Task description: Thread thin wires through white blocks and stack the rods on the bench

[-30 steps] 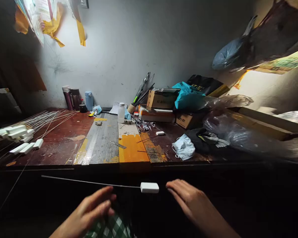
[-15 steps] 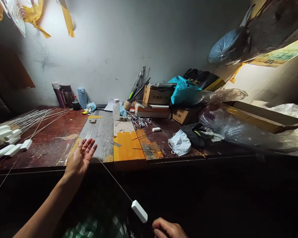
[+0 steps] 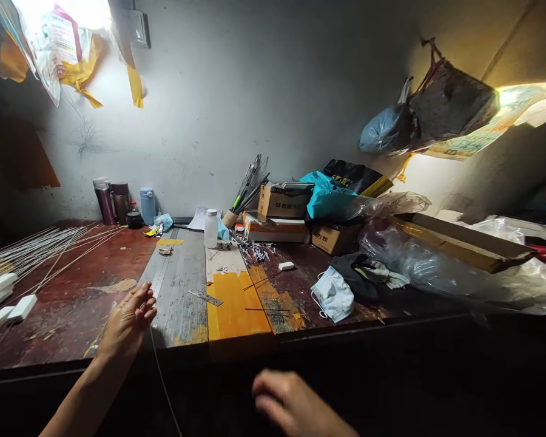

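**A:** At the front edge of the worn red-brown wooden tabletop (image 3: 73, 303), the left hand (image 3: 127, 318) reaches out, fingers loosely spread, touching a thin grey wire rod (image 3: 157, 364) that runs down past the edge.

**B:** And the right hand (image 3: 291, 403)?

**A:** Low, blurred, below the tabletop; I cannot tell whether its grip is closed on anything.

**B:** Which step, you reckon?

**A:** Looks like laying the rod down. Far left, white block-ended rods (image 3: 9, 291) lie fanned out. Next move likely calls for steadying that springy wire, guiding it flat alongside them.
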{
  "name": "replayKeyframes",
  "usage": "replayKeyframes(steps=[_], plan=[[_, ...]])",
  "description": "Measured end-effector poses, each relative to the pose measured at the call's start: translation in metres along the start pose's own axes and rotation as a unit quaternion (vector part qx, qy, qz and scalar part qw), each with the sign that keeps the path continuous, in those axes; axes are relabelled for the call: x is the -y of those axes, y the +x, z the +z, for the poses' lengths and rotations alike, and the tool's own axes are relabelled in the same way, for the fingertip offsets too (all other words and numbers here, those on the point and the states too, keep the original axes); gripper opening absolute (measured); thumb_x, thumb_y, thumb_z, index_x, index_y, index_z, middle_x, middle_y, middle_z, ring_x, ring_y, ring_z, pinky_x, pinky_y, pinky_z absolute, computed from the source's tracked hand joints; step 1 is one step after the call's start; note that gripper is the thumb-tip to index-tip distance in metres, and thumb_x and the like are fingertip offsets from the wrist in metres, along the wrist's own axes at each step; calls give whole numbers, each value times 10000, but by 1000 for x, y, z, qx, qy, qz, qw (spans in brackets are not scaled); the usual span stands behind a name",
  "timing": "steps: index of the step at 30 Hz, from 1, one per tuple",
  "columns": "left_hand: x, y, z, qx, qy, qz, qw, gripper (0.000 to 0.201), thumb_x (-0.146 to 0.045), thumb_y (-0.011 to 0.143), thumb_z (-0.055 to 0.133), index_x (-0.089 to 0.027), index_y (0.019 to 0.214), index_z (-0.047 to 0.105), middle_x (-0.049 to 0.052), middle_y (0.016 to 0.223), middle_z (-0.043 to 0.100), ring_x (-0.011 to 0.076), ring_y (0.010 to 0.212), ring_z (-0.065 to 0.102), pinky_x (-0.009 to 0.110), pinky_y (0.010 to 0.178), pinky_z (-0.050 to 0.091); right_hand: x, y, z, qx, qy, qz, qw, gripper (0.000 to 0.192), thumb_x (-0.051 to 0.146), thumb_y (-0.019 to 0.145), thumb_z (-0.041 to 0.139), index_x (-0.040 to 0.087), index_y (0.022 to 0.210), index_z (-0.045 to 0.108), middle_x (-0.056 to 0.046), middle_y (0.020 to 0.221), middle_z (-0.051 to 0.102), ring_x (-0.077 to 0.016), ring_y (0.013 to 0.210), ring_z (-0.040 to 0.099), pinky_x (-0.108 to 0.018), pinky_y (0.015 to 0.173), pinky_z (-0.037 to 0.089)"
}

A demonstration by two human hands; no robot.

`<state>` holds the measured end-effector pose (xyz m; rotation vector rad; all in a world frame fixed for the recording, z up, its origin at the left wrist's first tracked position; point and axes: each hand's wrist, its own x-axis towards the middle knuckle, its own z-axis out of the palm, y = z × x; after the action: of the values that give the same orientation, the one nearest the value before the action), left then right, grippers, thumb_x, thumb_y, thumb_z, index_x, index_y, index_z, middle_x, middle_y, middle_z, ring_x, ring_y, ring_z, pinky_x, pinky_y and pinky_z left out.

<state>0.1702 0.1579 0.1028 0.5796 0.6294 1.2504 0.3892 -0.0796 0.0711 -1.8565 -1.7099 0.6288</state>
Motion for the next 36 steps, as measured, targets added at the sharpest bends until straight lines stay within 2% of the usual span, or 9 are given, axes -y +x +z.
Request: replayKeyframes(steps=[3, 5, 8, 11, 15, 21, 26, 30, 36], plan=[[4, 1, -6, 12, 16, -26, 999, 84, -18, 791, 603, -88, 768, 645, -9, 618, 544, 56, 400, 495, 96, 278, 359, 5, 78, -41, -120, -131, -12, 984, 175, 160, 897, 495, 166, 938, 666, -54, 933, 704, -166, 880, 646, -249, 785, 468], [9, 0, -10, 21, 25, -40, 999, 56, -44, 741, 671, -87, 769, 649, -13, 607, 553, 58, 393, 490, 95, 266, 341, 4, 130, -60, -135, -151, 0, 979, 187, 146, 923, 473, 135, 980, 651, -80, 1003, 689, -175, 960, 627, -274, 851, 451], [14, -1, -16, 23, 39, -60, 997, 245, -108, 602, 811, -98, 788, 652, -20, 608, 582, 56, 392, 491, 89, 263, 316, -2, 193, -73, -116, -173, 26, 978, 152, 215, 933, 526, 130, 970, 646, -67, 997, 674, -193, 955, 628, -355, 863, 480], [16, -4, -21, 0, 65, -80, 995, 403, -148, 503, 883, -134, 831, 648, -21, 623, 619, 65, 421, 534, 80, 289, 321, -6, 230, -72, -89, -182, 47, 978, 226, 308, 923, 568, 146, 1076, 609, -61, 1094, 630, -201, 959, 622, -409, 840, 515], [14, -12, -22, 2, 91, -97, 991, 442, -198, 488, 905, -154, 843, 645, -27, 621, 635, 60, 421, 531, 71, 289, 289, -9, 255, -65, -52, -160, 69, 983, 268, 310, 918, 576, 158, 1139, 585, -70, 1157, 600, -219, 993, 609, -407, 839, 520], [12, -19, -24, 11, 82, -94, 992, 472, -257, 433, 933, -149, 810, 670, -25, 627, 630, 53, 427, 512, 72, 293, 323, 1, 259, -66, -72, -33, 88, 993, 278, 308, 914, 581, 144, 1139, 580, -78, 1156, 594, -221, 986, 606, -404, 832, 517], [14, -33, -19, 32, 96, -117, 988, 405, -276, 497, 919, -164, 797, 671, -38, 596, 597, 50, 425, 504, 78, 314, 341, 34, 217, -57, -115, 164, 25, 979, 260, 222, 883, 574, 148, 1133, 567, -35, 926, 645, -154, 840, 615, -335, 830, 487], [19, -49, -5, 85, 130, -133, 979, 406, -364, 546, 895, -171, 812, 658, -52, 593, 569, 40, 414, 485, 89, 335, 361, 56, 171, -34, -49, 342, -9, 938, 292, 402, 779, 668, 137, 897, 629, -11, 782, 646, -130, 697, 637, -306, 747, 523], [30, -62, 11, 142, 181, -133, 964, 451, -492, 574, 844, -174, 802, 619, -85, 505, 487, 23, 329, 382, 96, 297, 286, 64, 140, -14, 18, 508, 15, 861, 419, 497, 674, 766, 132, 845, 655, -23, 795, 669, -102, 688, 635, -245, 717, 511]])
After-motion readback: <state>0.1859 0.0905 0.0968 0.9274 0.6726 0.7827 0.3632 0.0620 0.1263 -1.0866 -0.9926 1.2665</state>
